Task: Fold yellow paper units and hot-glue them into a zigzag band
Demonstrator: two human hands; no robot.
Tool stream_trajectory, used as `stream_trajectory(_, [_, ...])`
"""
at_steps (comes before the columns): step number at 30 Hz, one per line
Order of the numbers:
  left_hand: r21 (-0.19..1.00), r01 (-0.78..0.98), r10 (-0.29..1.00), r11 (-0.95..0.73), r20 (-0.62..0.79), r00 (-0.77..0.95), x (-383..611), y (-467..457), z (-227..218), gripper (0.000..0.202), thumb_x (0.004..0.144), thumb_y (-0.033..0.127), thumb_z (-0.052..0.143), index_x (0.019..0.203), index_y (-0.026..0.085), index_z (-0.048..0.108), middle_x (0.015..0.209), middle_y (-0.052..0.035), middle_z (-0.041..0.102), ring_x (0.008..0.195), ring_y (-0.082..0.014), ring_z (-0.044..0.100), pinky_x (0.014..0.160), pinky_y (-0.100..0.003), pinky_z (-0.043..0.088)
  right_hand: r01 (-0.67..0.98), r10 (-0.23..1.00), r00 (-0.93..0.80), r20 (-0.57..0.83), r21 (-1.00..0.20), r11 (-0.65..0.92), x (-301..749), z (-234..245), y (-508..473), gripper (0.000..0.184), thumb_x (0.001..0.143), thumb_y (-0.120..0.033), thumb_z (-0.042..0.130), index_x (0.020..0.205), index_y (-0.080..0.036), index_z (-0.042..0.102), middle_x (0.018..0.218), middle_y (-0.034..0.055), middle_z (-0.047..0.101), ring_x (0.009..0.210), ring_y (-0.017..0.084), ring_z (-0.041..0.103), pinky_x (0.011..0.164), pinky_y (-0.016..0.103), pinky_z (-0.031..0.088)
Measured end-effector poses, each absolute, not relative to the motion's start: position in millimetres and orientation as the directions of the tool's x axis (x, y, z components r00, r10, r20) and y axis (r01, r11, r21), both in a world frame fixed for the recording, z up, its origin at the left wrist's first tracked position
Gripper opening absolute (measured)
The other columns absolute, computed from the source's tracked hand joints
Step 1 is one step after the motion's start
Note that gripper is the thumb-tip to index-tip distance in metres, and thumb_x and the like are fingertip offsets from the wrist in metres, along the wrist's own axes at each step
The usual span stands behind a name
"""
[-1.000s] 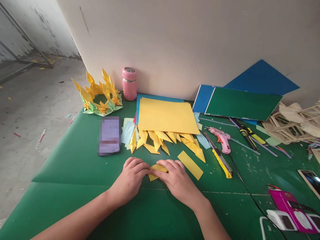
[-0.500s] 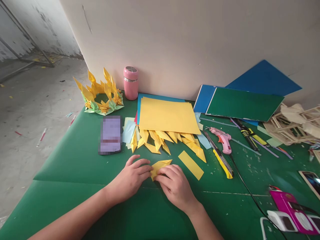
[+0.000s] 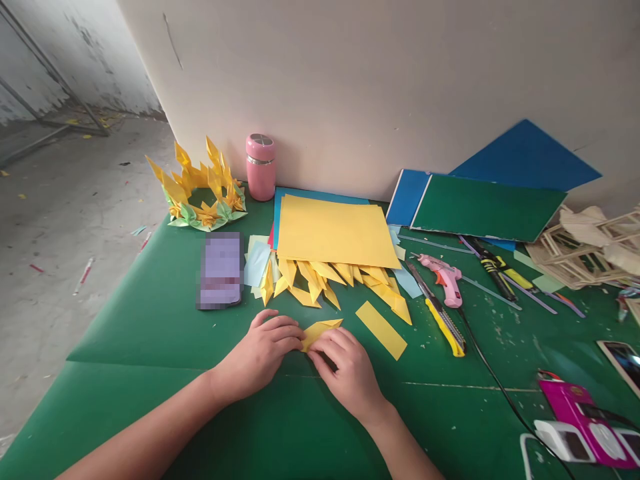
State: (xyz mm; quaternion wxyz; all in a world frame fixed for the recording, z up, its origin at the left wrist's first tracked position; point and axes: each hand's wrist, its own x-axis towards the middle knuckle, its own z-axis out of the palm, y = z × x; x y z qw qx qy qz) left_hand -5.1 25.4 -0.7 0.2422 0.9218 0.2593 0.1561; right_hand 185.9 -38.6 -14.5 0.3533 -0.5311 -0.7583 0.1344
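Observation:
A small piece of yellow paper, partly folded to a point at its right end, lies on the green table between my hands. My left hand holds its left end with the fingertips. My right hand pinches its lower edge, thumb and fingers together; the fingers hide part of the paper. To the right lies a flat yellow paper strip. Behind my hands, several folded yellow paper pieces stick out from under a stack of yellow sheets.
A yellow paper crown, a pink flask and a blurred phone are at left. On the right lie a utility knife, a pink glue gun with its cord, and a magenta power strip. Boards lean against the wall.
The paper's lower edge has been folded up under my right fingers, so less of it shows below. Both hands stay nearly in place.

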Motion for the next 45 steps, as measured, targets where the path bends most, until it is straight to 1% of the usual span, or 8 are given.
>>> stream_trajectory(7, [0.529, 0.392, 0.561, -0.752, 0.203, 0.802, -4, 25, 1, 0.030, 0.093, 0.012, 0.035, 0.093, 0.023, 0.062, 0.107, -0.0003, 0.069, 0.105, -0.0180, 0.058, 0.099, -0.039, 0.030, 0.709, 0.941, -0.120, 0.315, -0.636, 0.303, 182, -13, -35, 0.018, 0.089, -0.017, 0.049, 0.073, -0.020, 0.056, 0.071, 0.0016, 0.060, 0.071, 0.017, 0.055, 0.063, 0.028, 0.045])
stream_trajectory(10, [0.525, 0.379, 0.548, -0.762, 0.211, 0.810, -4, 24, 2, 0.028, 0.094, 0.015, 0.039, 0.097, 0.026, 0.064, 0.105, 0.0008, 0.070, 0.106, -0.0185, 0.057, 0.099, -0.039, 0.029, 0.705, 0.948, -0.107, 0.300, -0.650, 0.285, 182, -13, -35, 0.017, 0.087, -0.015, 0.050, 0.072, -0.020, 0.055, 0.070, 0.0011, 0.059, 0.070, 0.017, 0.055, 0.062, 0.027, 0.044])
stream_trajectory(14, [0.494, 0.357, 0.517, -0.793, 0.236, 0.823, -6, 25, 2, 0.033, 0.090, 0.011, 0.042, 0.104, 0.030, 0.065, 0.106, 0.0026, 0.070, 0.108, -0.0197, 0.056, 0.100, -0.041, 0.026, 0.707, 0.957, -0.096, 0.273, -0.658, 0.258, 182, -12, -34, 0.016, 0.085, -0.014, 0.052, 0.070, -0.020, 0.054, 0.069, 0.0007, 0.058, 0.069, 0.017, 0.054, 0.060, 0.027, 0.043])
stream_trajectory(26, [0.436, 0.386, 0.517, -0.813, 0.234, 0.823, -5, 21, 2, 0.035, 0.089, 0.009, 0.039, 0.104, 0.026, 0.066, 0.107, -0.0013, 0.070, 0.108, -0.0211, 0.057, 0.103, -0.046, 0.026, 0.732, 0.971, -0.103, 0.218, -0.644, 0.222, 183, -8, -29, 0.017, 0.083, -0.013, 0.052, 0.067, -0.021, 0.053, 0.065, -0.0001, 0.058, 0.065, 0.016, 0.056, 0.056, 0.026, 0.044])
stream_trajectory(30, [0.427, 0.397, 0.514, -0.812, 0.203, 0.833, -5, 21, 3, 0.037, 0.089, 0.009, 0.038, 0.106, 0.027, 0.065, 0.110, -0.0019, 0.069, 0.111, -0.0213, 0.056, 0.106, -0.047, 0.025, 0.723, 0.974, -0.091, 0.208, -0.658, 0.208, 183, -8, -28, 0.015, 0.085, -0.015, 0.053, 0.072, -0.022, 0.053, 0.067, -0.0007, 0.059, 0.064, 0.016, 0.056, 0.056, 0.026, 0.045])
stream_trajectory(34, [0.423, 0.387, 0.501, -0.819, 0.201, 0.842, -6, 22, 3, 0.038, 0.089, 0.007, 0.038, 0.106, 0.028, 0.065, 0.113, -0.0015, 0.068, 0.116, -0.0222, 0.054, 0.108, -0.048, 0.023, 0.722, 0.978, -0.078, 0.191, -0.666, 0.188, 182, -8, -28, 0.018, 0.086, -0.016, 0.054, 0.069, -0.022, 0.052, 0.066, -0.0010, 0.060, 0.064, 0.016, 0.056, 0.056, 0.026, 0.044])
stream_trajectory(41, [0.424, 0.401, 0.508, -0.812, 0.176, 0.843, -7, 21, 5, 0.040, 0.087, 0.005, 0.039, 0.106, 0.028, 0.065, 0.114, -0.0008, 0.068, 0.117, -0.0237, 0.053, 0.109, -0.052, 0.021, 0.714, 0.976, -0.085, 0.199, -0.672, 0.199, 183, -8, -29, 0.018, 0.087, -0.015, 0.054, 0.070, -0.021, 0.057, 0.070, 0.0003, 0.060, 0.069, 0.017, 0.057, 0.058, 0.026, 0.046])
stream_trajectory(45, [0.436, 0.413, 0.526, -0.800, 0.177, 0.832, -7, 20, 5, 0.041, 0.086, 0.004, 0.039, 0.104, 0.028, 0.066, 0.113, -0.0010, 0.068, 0.116, -0.0231, 0.054, 0.110, -0.053, 0.019, 0.719, 0.952, -0.145, 0.268, -0.633, 0.288, 186, -9, -35, 0.022, 0.091, -0.014, 0.048, 0.082, -0.022, 0.067, 0.073, 0.0019, 0.061, 0.072, 0.016, 0.058, 0.062, 0.026, 0.049])
